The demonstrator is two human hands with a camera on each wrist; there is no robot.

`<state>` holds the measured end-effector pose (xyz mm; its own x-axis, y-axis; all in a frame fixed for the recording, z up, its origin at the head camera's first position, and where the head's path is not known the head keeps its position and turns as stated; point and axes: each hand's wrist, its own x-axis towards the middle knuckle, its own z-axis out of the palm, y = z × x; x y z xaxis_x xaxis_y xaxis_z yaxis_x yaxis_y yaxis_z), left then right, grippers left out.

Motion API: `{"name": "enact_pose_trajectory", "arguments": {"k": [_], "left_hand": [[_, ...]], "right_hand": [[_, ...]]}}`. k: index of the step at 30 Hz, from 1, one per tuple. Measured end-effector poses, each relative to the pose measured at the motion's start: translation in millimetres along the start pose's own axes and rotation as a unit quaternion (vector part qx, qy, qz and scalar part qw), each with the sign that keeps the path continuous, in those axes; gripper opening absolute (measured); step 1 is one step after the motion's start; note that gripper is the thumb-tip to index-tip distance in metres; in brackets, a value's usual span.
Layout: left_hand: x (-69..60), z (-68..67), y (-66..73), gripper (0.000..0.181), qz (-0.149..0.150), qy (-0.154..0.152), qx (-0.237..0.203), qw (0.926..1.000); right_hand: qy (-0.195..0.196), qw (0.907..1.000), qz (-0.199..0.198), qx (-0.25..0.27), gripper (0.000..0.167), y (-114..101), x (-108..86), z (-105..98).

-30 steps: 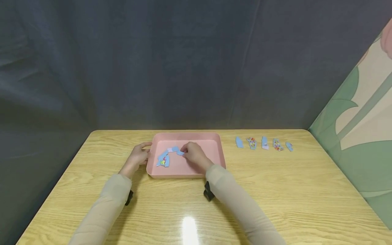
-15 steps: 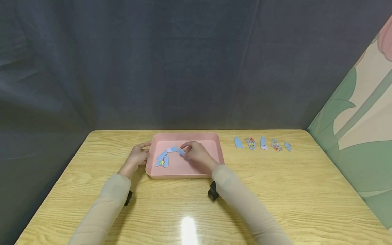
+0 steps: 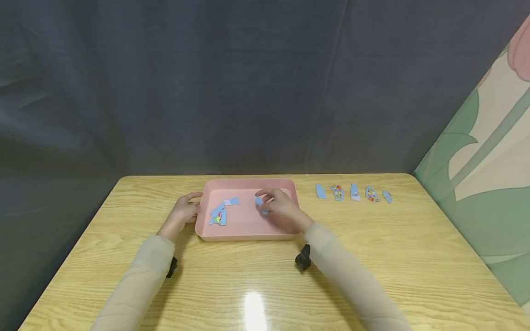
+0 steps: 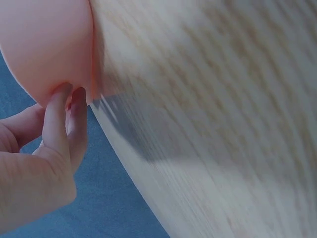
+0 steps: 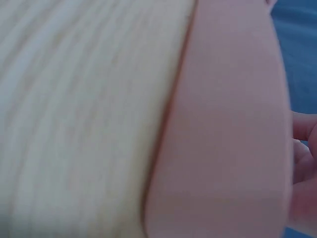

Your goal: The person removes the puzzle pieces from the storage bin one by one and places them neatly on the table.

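The right hand pinches a small blue piece over the right half of the pink tray; the part poking out points left and away from the person, and fingers cover the rest. The left hand touches the tray's left wall with bent fingers; whether it clamps the rim, I cannot tell. The tray's long axis runs left to right on the wooden table. Inside, on the left, a blue-and-lilac strip runs nearly sideways beside a slanting blue cluster. Right of the tray, five pieces form a row, mostly lengthwise away from the person.
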<state>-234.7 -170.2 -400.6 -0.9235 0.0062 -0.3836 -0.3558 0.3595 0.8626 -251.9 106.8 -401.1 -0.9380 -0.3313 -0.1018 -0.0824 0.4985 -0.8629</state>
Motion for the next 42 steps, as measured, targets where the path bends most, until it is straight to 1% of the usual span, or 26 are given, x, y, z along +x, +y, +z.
{"name": "enact_pose_trajectory", "arguments": {"k": [3, 7, 10, 15, 18, 20, 23, 26, 30, 35, 42], "left_hand": [[0.1, -0.7, 0.0, 0.058, 0.0, -0.001, -0.002, 1.0], [-0.3, -1.4, -0.3, 0.058, 0.003, -0.004, -0.01, 0.9999], [-0.5, -1.6, -0.3, 0.058, 0.005, -0.006, -0.009, 0.9999], [0.4, -1.0, 0.7, 0.057, 0.008, -0.008, -0.012, 0.9999], [0.4, -2.2, 1.3, 0.058, 0.01, -0.005, -0.01, 0.9999], [-0.2, -3.0, 1.7, 0.059, 0.009, -0.004, -0.008, 0.9999], [-0.4, -2.7, 1.4, 0.059, 0.005, -0.003, -0.009, 0.9999], [0.3, -1.3, 0.9, 0.059, 0.003, -0.004, -0.012, 0.9999], [1.3, -0.6, 0.0, 0.059, 0.005, -0.001, -0.015, 0.9999], [2.0, -0.6, -2.0, 0.058, 0.005, -0.002, -0.013, 0.9999], [1.3, -1.3, -1.5, 0.059, 0.005, -0.005, -0.013, 0.9999]], "right_hand": [[0.017, 0.9995, -0.02, 0.016, 0.041, -1.1, -1.6, -11.8], [0.045, 0.9962, -0.021, 0.071, 0.043, -0.2, -6.5, -31.7], [0.074, 0.9899, 0.001, 0.121, 0.047, 5.6, -13.1, -48.9], [0.134, 0.9759, 0.016, 0.172, 0.048, 23.8, -25.3, -77.3], [0.16, 0.9685, 0.037, 0.187, 0.049, 35.8, -31.6, -90.1], [0.168, 0.967, 0.05, 0.185, 0.05, 43.4, -36.0, -97.0], [0.169, 0.9692, 0.063, 0.167, 0.05, 54.2, -43.0, -105.7], [0.153, 0.9763, 0.067, 0.138, 0.049, 63.7, -49.6, -113.6], [0.129, 0.9833, 0.07, 0.108, 0.048, 74.6, -56.8, -121.9], [0.093, 0.9855, 0.088, 0.111, 0.049, 85.5, -62.4, -126.9], [0.071, 0.9835, 0.108, 0.126, 0.048, 97.2, -64.7, -128.6]]}}
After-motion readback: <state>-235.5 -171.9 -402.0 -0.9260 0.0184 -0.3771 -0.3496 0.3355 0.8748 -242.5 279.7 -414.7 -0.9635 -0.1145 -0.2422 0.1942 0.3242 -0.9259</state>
